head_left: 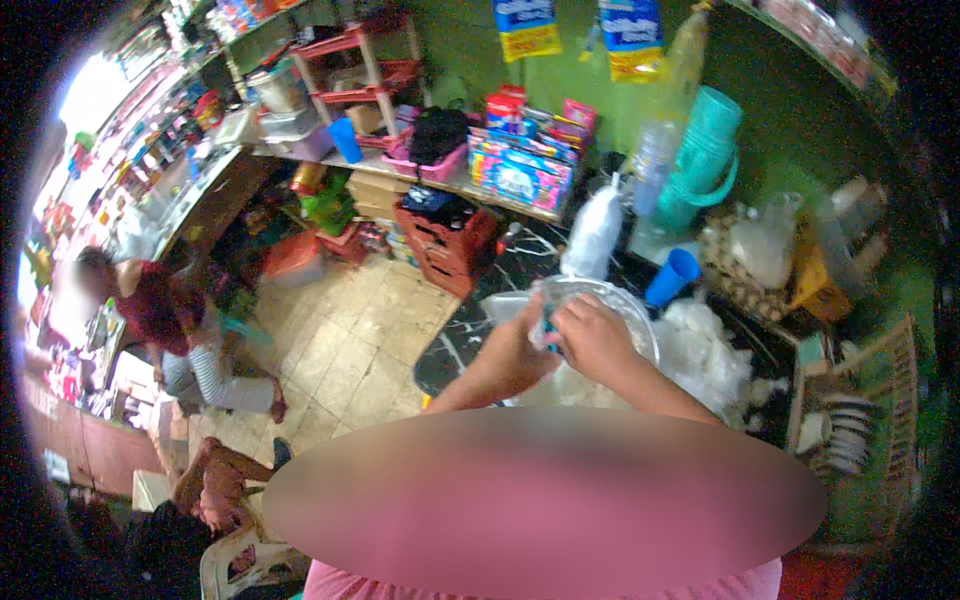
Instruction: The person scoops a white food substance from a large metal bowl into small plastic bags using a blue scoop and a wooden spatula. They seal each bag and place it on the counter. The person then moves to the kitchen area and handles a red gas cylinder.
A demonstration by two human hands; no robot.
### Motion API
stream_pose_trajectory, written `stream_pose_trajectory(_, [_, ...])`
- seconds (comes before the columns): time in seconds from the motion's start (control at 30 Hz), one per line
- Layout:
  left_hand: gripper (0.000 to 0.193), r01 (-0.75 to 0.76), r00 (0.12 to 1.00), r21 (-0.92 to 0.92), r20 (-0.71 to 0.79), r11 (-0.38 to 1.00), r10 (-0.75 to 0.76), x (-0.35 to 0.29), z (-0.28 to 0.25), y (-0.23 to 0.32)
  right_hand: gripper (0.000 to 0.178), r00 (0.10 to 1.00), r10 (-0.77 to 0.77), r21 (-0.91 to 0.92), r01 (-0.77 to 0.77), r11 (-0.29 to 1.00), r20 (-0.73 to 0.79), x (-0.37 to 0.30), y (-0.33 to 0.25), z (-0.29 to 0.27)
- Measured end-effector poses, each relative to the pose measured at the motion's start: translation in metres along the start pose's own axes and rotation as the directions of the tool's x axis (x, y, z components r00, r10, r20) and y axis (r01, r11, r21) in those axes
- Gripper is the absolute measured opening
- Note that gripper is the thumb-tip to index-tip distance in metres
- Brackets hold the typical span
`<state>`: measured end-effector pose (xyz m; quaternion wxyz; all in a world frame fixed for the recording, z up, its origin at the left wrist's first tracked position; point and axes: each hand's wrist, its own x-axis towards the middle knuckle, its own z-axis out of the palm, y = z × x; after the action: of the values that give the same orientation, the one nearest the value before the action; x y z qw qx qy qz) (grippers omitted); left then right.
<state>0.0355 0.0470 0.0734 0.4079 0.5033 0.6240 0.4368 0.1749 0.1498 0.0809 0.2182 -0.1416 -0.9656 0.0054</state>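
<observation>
My left hand and my right hand meet over a round, pale tub on the black marbled table. Both hands have closed fingers, pinching a small see-through and blue thing between them; it looks like plastic, but its kind is mostly hidden by the fingers. Whitish contents show inside the tub. To its right lies a heap of thin clear plastic bags. Behind the tub stands a tall, filled white plastic bag, tied at the top. A blue cup is beside it.
Stacked teal buckets and egg trays stand at the back right. A dish rack is on the right. Colourful packs line a shelf above a red crate. At left, a person in dark red bends near shelves; another person's legs show below.
</observation>
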Motion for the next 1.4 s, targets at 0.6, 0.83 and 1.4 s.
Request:
stream_pose_trajectory(0.6, [0.074,-0.232,0.945,0.248,-0.171,0.941,0.278,0.021,0.011,-0.056,0.013,0.868,-0.015,-0.291,0.183,0.939,0.497,0.04,-0.023,-0.01])
stream_pose_trajectory(0.83, [0.076,-0.063,0.983,-0.023,-0.175,0.998,0.058,0.027,0.019,-0.064,0.019,0.891,0.025,-0.146,0.047,0.988,0.453,0.04,-0.019,-0.012])
stream_pose_trajectory(1.4, [0.074,0.138,0.981,-0.67,-0.006,0.729,-0.192,0.011,-0.004,-0.034,0.018,0.757,0.651,0.762,-0.451,0.465,0.051,-0.005,0.132,-0.019])
